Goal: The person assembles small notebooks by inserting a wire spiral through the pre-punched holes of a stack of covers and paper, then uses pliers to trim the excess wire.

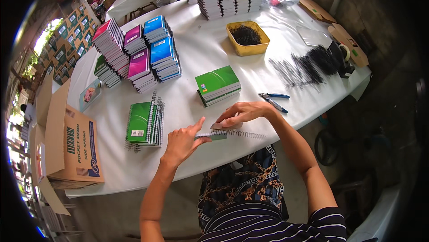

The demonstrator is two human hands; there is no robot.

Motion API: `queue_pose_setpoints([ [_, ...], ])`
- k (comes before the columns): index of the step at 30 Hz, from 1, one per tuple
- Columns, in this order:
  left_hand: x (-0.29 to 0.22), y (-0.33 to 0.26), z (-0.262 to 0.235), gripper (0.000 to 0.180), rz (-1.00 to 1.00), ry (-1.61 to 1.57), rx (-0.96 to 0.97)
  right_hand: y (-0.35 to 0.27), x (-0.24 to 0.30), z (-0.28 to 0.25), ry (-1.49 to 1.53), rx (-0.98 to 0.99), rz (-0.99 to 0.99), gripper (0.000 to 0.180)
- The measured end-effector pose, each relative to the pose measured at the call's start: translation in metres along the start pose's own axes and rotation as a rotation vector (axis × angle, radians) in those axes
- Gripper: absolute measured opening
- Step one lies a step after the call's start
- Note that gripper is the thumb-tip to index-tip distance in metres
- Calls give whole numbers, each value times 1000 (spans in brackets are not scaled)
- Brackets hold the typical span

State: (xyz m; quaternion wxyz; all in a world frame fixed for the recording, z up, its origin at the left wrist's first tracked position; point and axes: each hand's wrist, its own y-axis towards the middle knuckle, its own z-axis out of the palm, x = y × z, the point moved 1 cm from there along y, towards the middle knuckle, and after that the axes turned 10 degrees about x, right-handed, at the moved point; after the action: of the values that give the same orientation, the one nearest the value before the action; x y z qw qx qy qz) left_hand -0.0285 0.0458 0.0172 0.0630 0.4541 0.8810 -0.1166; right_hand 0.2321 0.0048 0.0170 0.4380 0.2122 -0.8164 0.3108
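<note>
Two bare hands meet at the near edge of the white table [201, 50], working a small notebook [213, 135] with a wire spiral [243, 133] trailing to its right. The left hand [182, 141] pinches the notebook's left end, fingers closed on it; the right hand [241, 112] presses fingertips on its top by the coil. The binding step seems under way; the coil looks only partly threaded, so the next move calls for steady turning. Blue-handled pliers [273, 100] lie just beyond.
</note>
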Motion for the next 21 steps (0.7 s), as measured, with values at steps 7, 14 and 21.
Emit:
queue_pose_setpoints([
  [7, 0, 2, -3, 73, 1, 40, 72, 1, 11, 0, -17, 39, 93, 64],
  [14, 5, 3, -5, 61, 66, -25, 125, 1, -4, -3, -79, -47, -40, 56],
  [21, -5, -4, -14, 53, 29, 20, 196, -25, -3, 16, -794, -606, -4, 39],
])
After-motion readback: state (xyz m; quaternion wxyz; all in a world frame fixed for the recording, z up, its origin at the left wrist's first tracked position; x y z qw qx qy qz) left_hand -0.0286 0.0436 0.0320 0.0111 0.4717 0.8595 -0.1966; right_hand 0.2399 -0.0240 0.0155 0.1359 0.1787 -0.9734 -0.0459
